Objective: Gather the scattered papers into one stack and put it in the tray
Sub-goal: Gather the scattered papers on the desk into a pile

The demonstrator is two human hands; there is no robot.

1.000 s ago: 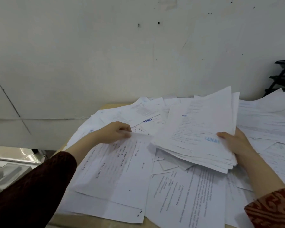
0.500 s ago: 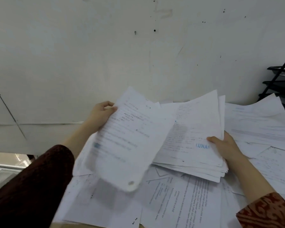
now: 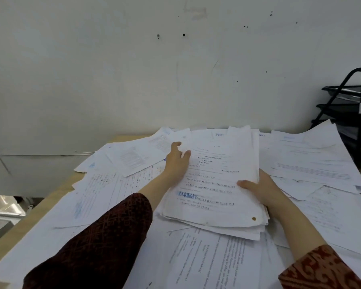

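Two hands are seen at the gathered stack, one on each side of it. Nearest, the right hand grasps the stack's right edge, its thumb laid across the top sheet and its fingers hidden beneath the pile; a red patterned sleeve covers that forearm at the lower right. Slightly farther, the left hand is laid against the stack's left edge with fingers nearly straight and spread, the thumb pressed onto the top sheet; a dark patterned sleeve covers that arm. One stack is held, lifted a little at its far end and resting over the loose papers that are spread across the table; these loose sheets cannot be counted, since many overlap. On the top sheet a blue stamp is seen upside down and blurred, with letters like "APPRO" partly legible; the printed lines around it are too blurred to be read. A brown spot is seen near the sheet's lower right corner. More sheets are fanned out to the right of the stack and behind it, up to the wall. At the far right one black tiered tray rack is seen, with at least three levels in view, well apart from the stack.
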